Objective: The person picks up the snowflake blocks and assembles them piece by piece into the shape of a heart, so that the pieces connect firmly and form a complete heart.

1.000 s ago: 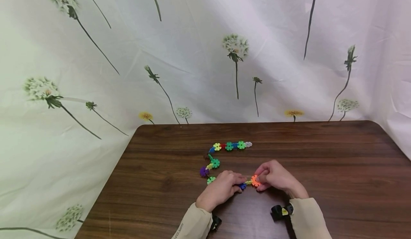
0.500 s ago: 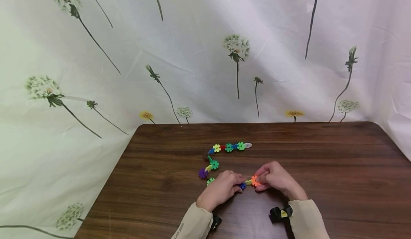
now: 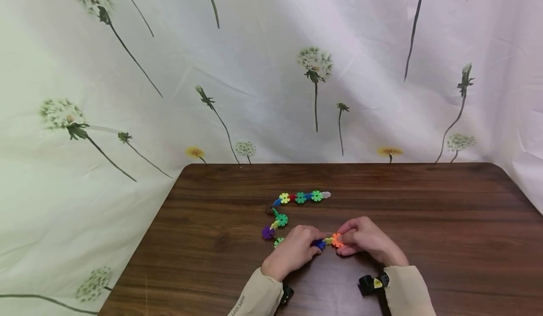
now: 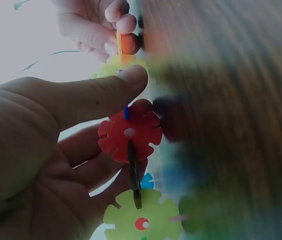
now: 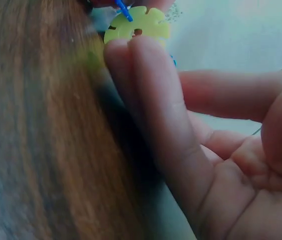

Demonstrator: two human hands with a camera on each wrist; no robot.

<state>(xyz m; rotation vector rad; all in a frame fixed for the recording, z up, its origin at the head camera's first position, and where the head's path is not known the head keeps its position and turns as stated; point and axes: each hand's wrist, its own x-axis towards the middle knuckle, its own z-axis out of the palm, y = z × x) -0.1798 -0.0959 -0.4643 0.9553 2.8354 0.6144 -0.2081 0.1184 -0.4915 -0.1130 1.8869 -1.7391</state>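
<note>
A chain of notched plastic flower discs lies in an S-like curve on the table. My left hand (image 3: 293, 250) grips its near stretch, pinching around the dark blue disc (image 3: 320, 245). In the left wrist view, a red disc (image 4: 130, 131) and a pale yellow-green disc (image 4: 141, 215) show beside the thumb and fingers. My right hand (image 3: 368, 240) pinches the orange disc (image 3: 337, 240) at the chain's near end. Between the hands, a yellow disc (image 3: 328, 241) joins blue and orange. The left hand hides part of the chain.
The chain's far stretch runs past a purple disc (image 3: 268, 233), a green disc (image 3: 281, 220) and a yellow disc (image 3: 284, 198) to a white disc (image 3: 326, 195). The brown wooden table (image 3: 203, 240) meets a flower-print curtain (image 3: 271, 70) at its back edge.
The far part of the chain has shifted slightly left and nearer to me. Both hands keep their holds almost in place.
</note>
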